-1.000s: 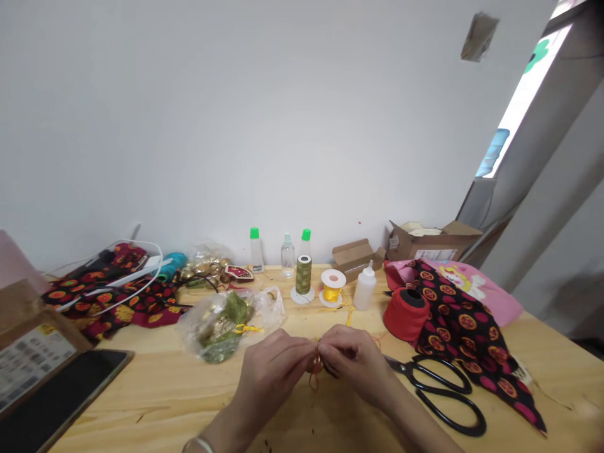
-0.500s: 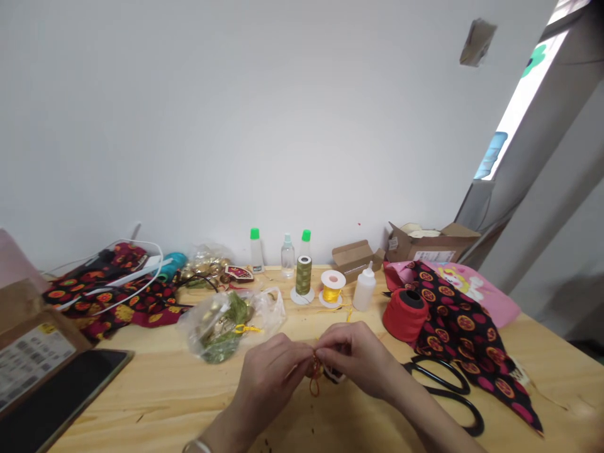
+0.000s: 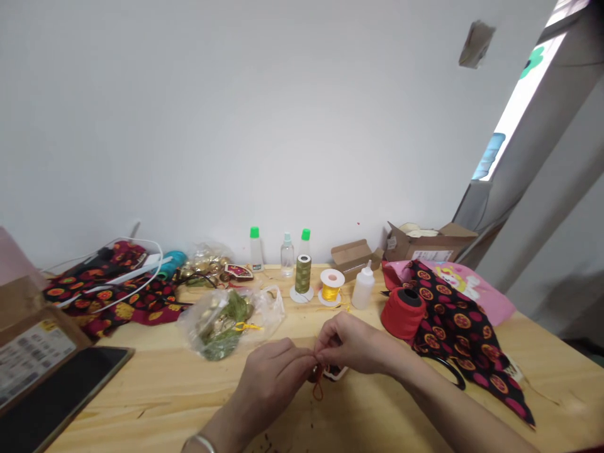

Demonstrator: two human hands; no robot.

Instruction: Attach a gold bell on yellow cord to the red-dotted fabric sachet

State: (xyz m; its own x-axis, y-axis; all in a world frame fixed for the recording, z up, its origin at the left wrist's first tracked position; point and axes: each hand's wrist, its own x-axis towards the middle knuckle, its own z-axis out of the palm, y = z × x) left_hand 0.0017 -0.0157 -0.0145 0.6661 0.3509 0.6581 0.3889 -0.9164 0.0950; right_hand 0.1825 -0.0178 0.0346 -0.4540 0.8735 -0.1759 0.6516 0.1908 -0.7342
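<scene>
My left hand [image 3: 276,380] and my right hand [image 3: 346,345] meet low in the middle of the view, above the wooden table. Both are closed, thumbs and fingertips pinching an orange-red cord [image 3: 318,392] whose loop dangles below them. A small round brownish bead-like piece [image 3: 314,375] shows under the left fingertips. Just beneath my right hand is a dark piece with a white edge [image 3: 336,373], mostly covered. The fingers hide the exact point where the cord is gripped.
Black-handled scissors [image 3: 453,370] lie partly behind my right forearm. Nearby are a red thread cone [image 3: 402,318], patterned cloth [image 3: 465,333], a white squeeze bottle [image 3: 363,289], a yellow cord spool [image 3: 331,277], a green thread spool [image 3: 303,277] and a plastic bag with green tassels [image 3: 189,330].
My right hand has risen slightly and its forearm has swung outward, covering more of the scissors. The cord loop has shifted slightly right, and the white-edged piece shows more.
</scene>
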